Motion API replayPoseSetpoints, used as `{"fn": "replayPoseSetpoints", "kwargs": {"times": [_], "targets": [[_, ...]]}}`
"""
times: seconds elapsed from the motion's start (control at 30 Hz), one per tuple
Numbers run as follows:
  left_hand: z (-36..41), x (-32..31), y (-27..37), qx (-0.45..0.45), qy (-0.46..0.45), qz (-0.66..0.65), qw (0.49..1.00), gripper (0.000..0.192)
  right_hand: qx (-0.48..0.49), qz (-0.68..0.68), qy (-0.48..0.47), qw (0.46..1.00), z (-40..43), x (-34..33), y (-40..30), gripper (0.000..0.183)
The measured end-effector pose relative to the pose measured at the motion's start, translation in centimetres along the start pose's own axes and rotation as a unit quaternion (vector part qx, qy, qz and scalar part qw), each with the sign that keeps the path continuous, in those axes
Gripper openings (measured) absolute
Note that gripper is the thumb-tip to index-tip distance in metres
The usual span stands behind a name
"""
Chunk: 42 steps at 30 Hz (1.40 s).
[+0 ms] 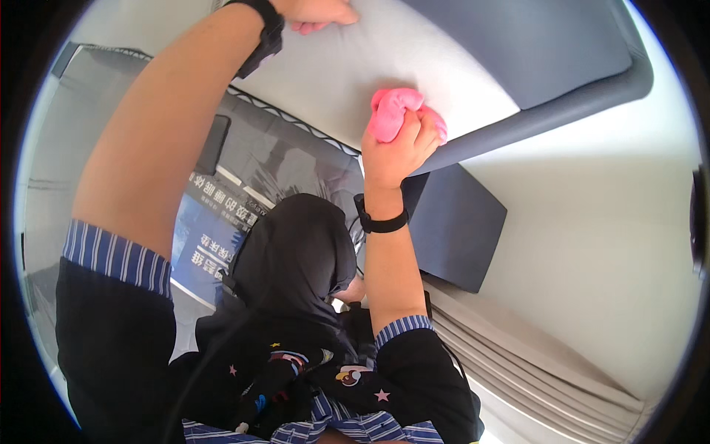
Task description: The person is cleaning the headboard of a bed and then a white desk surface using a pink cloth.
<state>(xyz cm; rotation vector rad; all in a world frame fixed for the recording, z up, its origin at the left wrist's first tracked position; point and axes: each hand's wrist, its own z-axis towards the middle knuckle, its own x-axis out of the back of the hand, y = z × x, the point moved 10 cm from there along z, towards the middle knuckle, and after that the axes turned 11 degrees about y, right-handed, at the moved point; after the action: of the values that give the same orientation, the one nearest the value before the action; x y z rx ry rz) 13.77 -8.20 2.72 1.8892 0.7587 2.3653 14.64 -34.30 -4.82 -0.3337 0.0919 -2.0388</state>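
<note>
My left hand point(319, 12) is at the top edge of the view, partly cut off, with curled fingers against a pale, smooth surface point(316, 72). Whether it holds anything cannot be told. My right hand point(396, 152) is closed around a bunched pink cloth point(395, 111), which lies against the same pale surface near its lower right corner. A black band is on each wrist. Beside the cloth runs the rounded edge of a dark grey padded panel point(532, 50).
Below the pale surface's patterned trim lies a grey surface under clear plastic film point(294, 161). A blue printed sheet point(208, 250) and a dark flat object point(213, 145) are on the left. A dark grey box-like piece point(466, 227) and beige curtain folds point(532, 361) are at the right.
</note>
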Motion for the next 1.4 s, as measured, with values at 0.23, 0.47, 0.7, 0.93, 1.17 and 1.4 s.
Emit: {"fn": "replayPoseSetpoints", "kwargs": {"times": [0.23,0.47,0.7,0.93,1.17,1.4], "targets": [[-0.4,-0.3,-0.8,0.071,0.015,-0.081,0.994,0.040,-0.025,0.061,-0.179,0.982,-8.9,-0.6,0.6,0.038],[-0.4,-0.6,-1.6,0.095,0.004,-0.048,0.994,0.040,-0.216,0.233,-0.125,0.940,-3.3,1.8,0.0,0.044],[-0.3,-0.9,-1.2,0.079,-0.020,-0.049,0.995,0.041,0.015,0.164,-0.051,0.985,8.0,-0.5,-6.4,0.066],[-0.2,-1.0,-0.7,0.081,-0.002,-0.087,0.993,0.037,0.184,0.047,0.038,0.981,0.0,-3.3,-5.2,0.027],[-0.9,-0.4,-1.2,0.095,0.050,-0.098,0.989,0.034,0.214,0.005,-0.101,0.972,-7.7,-0.9,-1.3,0.031],[-4.3,2.9,1.6,0.037,0.408,0.149,0.900,0.035,-0.238,-0.001,-0.249,0.939,-11.2,2.1,7.0,0.050]]}}
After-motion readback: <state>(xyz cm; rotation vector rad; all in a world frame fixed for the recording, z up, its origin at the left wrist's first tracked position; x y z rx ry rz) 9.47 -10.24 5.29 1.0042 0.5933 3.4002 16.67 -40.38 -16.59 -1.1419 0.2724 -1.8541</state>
